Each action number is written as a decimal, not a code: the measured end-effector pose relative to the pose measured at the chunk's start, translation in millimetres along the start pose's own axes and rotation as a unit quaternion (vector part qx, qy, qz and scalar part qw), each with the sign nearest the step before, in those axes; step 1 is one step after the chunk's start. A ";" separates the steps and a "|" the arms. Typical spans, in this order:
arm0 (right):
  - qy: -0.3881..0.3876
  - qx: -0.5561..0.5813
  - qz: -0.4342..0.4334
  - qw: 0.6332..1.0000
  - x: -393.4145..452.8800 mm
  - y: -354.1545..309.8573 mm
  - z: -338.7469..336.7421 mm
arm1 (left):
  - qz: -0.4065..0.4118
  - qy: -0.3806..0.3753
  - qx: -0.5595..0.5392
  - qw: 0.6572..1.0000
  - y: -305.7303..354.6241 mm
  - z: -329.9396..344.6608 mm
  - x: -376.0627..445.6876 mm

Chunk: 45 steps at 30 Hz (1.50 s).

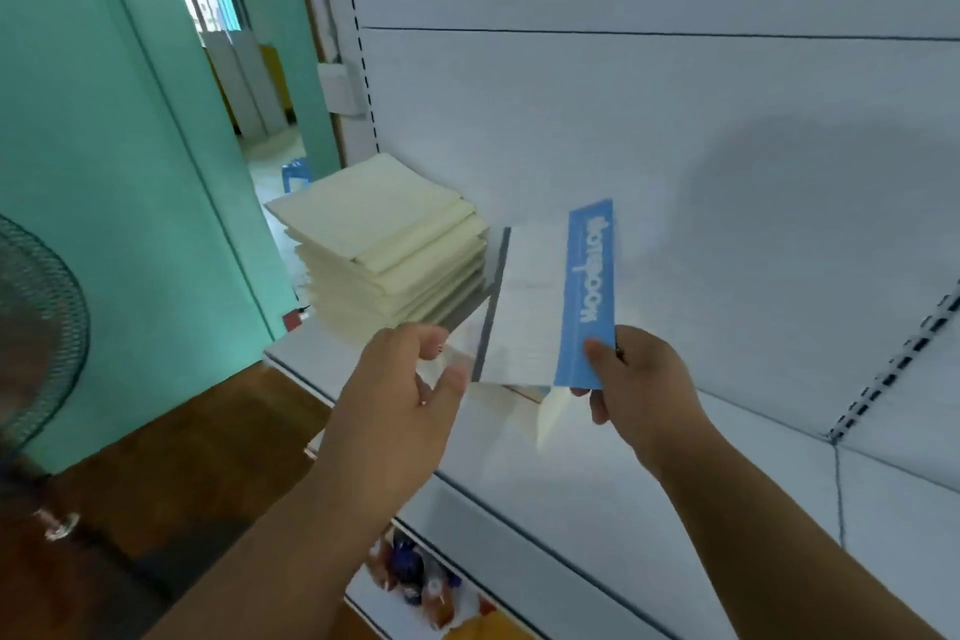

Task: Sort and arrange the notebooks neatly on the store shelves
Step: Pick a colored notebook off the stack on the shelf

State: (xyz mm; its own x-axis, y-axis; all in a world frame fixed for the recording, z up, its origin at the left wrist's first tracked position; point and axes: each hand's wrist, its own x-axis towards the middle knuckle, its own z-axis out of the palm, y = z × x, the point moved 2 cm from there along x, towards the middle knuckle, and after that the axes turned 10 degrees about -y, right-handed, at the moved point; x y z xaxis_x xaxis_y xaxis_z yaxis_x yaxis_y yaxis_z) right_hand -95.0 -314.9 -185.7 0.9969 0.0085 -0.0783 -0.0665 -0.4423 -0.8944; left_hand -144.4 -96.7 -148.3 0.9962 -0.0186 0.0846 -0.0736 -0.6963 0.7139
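I hold a white notebook [524,307] with a blue strip along its right side above the white shelf [649,431]. My right hand [639,379] pinches the blue strip at its near corner. My left hand [400,395] is at the notebook's near left corner, thumb and fingers curled at its edge. A stack of cream notebooks [384,244] lies at the shelf's left end, just left of the held notebook.
The shelf's white back panel [623,120] rises behind. A lower shelf [426,582] holds colourful packaged goods. A standing fan [36,327] is at the far left by a green wall, over a brown floor.
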 end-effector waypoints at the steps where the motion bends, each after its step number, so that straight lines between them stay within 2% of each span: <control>1: 0.007 0.027 -0.037 0.999 -11.5 -15.6 -4.0 | -0.022 -0.025 -0.071 0.997 -0.6 1.5 12.4; 3: -0.017 0.085 -0.082 0.993 -28.0 -41.9 -3.1 | -0.051 -0.078 -0.258 0.962 1.6 3.1 28.6; 4: -0.040 0.112 -0.080 0.990 -29.4 -47.1 1.6 | -0.051 -0.079 -0.319 0.943 0.8 2.5 32.7; 5: -0.052 0.136 -0.059 0.988 -25.2 -46.3 7.3 | -0.043 -0.062 -0.331 0.941 -0.7 0.4 34.2; 7: -0.019 0.126 0.012 0.992 -6.3 -33.3 16.7 | -0.044 -0.002 -0.278 0.960 -8.4 -4.0 32.0; 9: 0.030 -0.025 0.091 0.995 17.8 -9.9 25.0 | -0.052 0.014 -0.276 0.960 -17.1 -5.4 27.8; 11: 0.028 -0.167 0.154 0.973 34.4 7.4 35.9 | -0.066 -0.003 -0.266 0.962 -26.4 -7.9 27.0; 12: 0.022 -0.192 0.172 0.966 38.3 11.1 39.9 | -0.064 -0.012 -0.254 0.965 -32.3 -9.7 29.3; 14: 0.024 -0.218 0.189 0.957 41.5 12.7 42.0 | -0.050 -0.020 -0.243 0.968 -41.9 -14.3 36.7; 17: 0.076 -0.278 0.205 0.935 40.0 7.2 33.7 | -0.020 -0.050 -0.236 0.970 -49.5 -20.7 54.1; 21: 0.140 -0.267 0.240 0.923 23.0 -2.0 32.1 | 0.017 -0.123 -0.241 0.963 -51.9 -27.7 81.2; 23: 0.181 -0.225 0.231 0.929 14.1 -12.2 36.0 | 0.034 -0.151 -0.247 0.956 -54.1 -27.9 91.0; 24: 0.218 -0.158 0.203 0.942 9.7 -18.8 37.1 | 0.038 -0.162 -0.262 0.951 -55.0 -26.3 95.2; 26: 0.268 0.053 0.126 0.954 -7.1 -35.2 40.5 | 0.042 -0.188 -0.282 0.940 -55.4 -18.3 101.2; 28: 0.248 0.196 0.066 0.946 -32.0 -51.2 46.9 | 0.055 -0.226 -0.277 0.932 -50.4 -6.4 100.7; 30: 0.220 0.245 0.021 0.944 -57.2 -54.7 53.5 | 0.069 -0.288 -0.279 0.913 -39.9 3.9 95.0; 33: 0.245 0.344 0.042 0.905 -82.2 -47.7 44.0 | 0.104 -0.363 -0.249 0.892 -20.8 14.7 80.2; 34: 0.254 0.367 0.058 0.893 -89.1 -42.8 36.6 | 0.125 -0.368 -0.231 0.892 -15.9 18.4 73.9; 36: 0.273 0.355 0.063 0.892 -103.8 -34.1 15.9 | 0.169 -0.389 -0.217 0.879 -4.8 27.8 57.4; 40: 0.387 0.321 0.043 0.863 -151.5 -14.5 -29.0 | 0.214 -0.459 -0.184 0.843 29.8 60.8 16.9; 45: 0.520 0.290 0.051 0.801 -257.2 25.4 -77.1 | 0.264 -0.556 -0.172 0.769 99.3 127.2 -58.5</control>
State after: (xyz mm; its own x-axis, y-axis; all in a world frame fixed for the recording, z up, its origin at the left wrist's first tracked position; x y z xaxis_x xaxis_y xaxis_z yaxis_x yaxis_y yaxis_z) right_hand -349.8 -397.5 -154.3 0.4603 -0.8874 -0.0249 0.1423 0.1014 -0.9846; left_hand -204.2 -256.0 -170.7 0.2317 -0.9691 -0.0842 -0.2979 -0.1530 0.9423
